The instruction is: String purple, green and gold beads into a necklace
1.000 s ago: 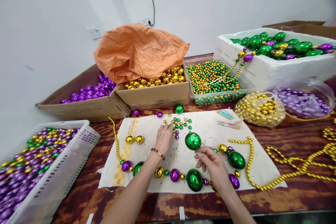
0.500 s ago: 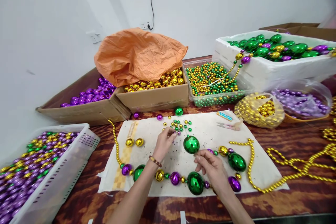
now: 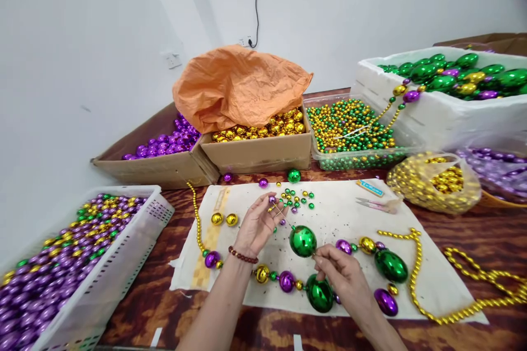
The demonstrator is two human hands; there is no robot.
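My left hand (image 3: 257,223), with a brown bead bracelet at the wrist, pinches a small purple bead (image 3: 272,199). A thin wire or thread (image 3: 281,211) runs from near its fingers toward a large shiny green bead (image 3: 303,241). My right hand (image 3: 338,267) is closed at the near end of that green bead, its fingertips pressed together there. Small loose green and gold beads (image 3: 304,193) lie beyond my left hand on the white cloth (image 3: 349,296). A strand of purple, gold and green beads (image 3: 286,281) curves below both hands, partly hidden by my forearms.
Two gold beads (image 3: 231,220) lie left. Snips (image 3: 376,204) and a blue packet (image 3: 369,187) are at the right. Behind stand a gold-bead carton (image 3: 259,156), a clear tub (image 3: 358,160) and a foam box (image 3: 395,115). A white basket (image 3: 135,252) is left; gold bead chain (image 3: 465,307) trails right.
My left hand has lifted from the loose small beads and turned, now showing a purple bead at its fingertips. My right hand stays at the large green bead. The view has shifted left.
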